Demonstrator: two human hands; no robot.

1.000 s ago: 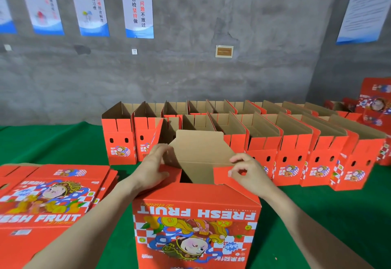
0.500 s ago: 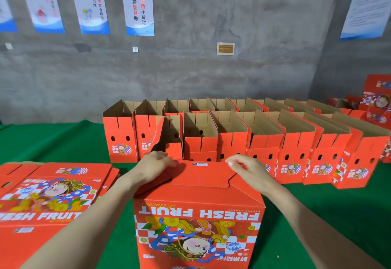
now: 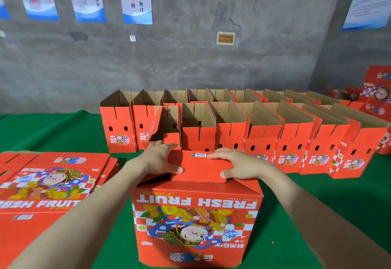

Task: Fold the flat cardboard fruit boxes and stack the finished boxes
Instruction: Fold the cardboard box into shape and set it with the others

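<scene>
A red "FRESH FRUIT" cardboard box (image 3: pixel 196 224) stands in front of me on the green table, its print upside down to me. Its red top flap (image 3: pixel 201 166) lies folded flat over the opening. My left hand (image 3: pixel 159 158) grips the flap's left end, thumb on its near edge and fingers over the far side. My right hand (image 3: pixel 237 166) holds the flap's right end the same way, thumb at the near edge. A pile of flat unfolded boxes (image 3: pixel 48 186) lies to my left.
Two rows of folded, open-topped red boxes (image 3: pixel 232 133) stand across the table (image 3: pixel 317 205) behind the one I hold. More red boxes (image 3: pixel 376 90) pile up at the far right. A grey wall with posters rises behind.
A second ago the box top was open with a brown flap standing up. The flaps have since come down and closed the top, and both hands now clasp the ends of the top flap.
</scene>
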